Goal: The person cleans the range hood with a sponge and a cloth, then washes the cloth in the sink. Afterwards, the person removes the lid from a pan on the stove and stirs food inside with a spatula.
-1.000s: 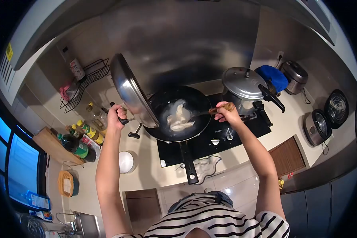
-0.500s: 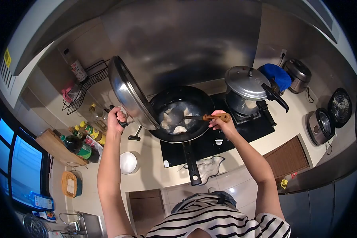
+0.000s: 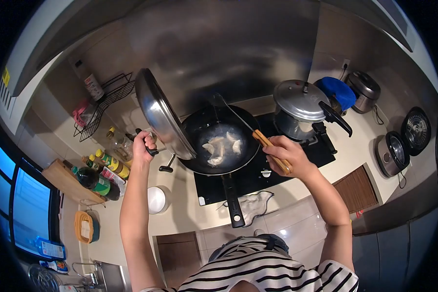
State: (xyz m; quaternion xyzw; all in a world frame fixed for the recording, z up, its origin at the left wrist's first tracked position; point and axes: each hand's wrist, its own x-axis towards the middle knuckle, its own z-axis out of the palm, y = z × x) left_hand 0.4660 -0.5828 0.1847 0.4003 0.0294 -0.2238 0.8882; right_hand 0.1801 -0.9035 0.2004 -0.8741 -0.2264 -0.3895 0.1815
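Observation:
My left hand (image 3: pixel 143 147) is closed around the black handle of a large silver lid (image 3: pixel 158 119), tilted on edge at the left side of the black wok (image 3: pixel 248 129). Several pale dumplings (image 3: pixel 217 147) lie in shallow liquid at the wok's bottom. My right hand (image 3: pixel 293 156) grips the wooden handle of a metal spatula (image 3: pixel 241 118). Its blurred head is raised above the wok's far rim, apart from the dumplings. The wok sits on a black gas stove (image 3: pixel 209 187), with its long handle pointing toward me.
A pressure cooker (image 3: pixel 301 104) stands on the right burner, its black handle sticking out. Rice cookers (image 3: pixel 393 152) are farther right. On the left counter are a white bowl (image 3: pixel 157 200), several bottles (image 3: pixel 95 182) and a wooden board (image 3: pixel 68 177). A cloth (image 3: pixel 254 207) hangs over the front edge.
My right hand has lifted the spatula out of the wok, its head now up by the far rim. The dumplings have shifted slightly. The lid stays tilted in my left hand.

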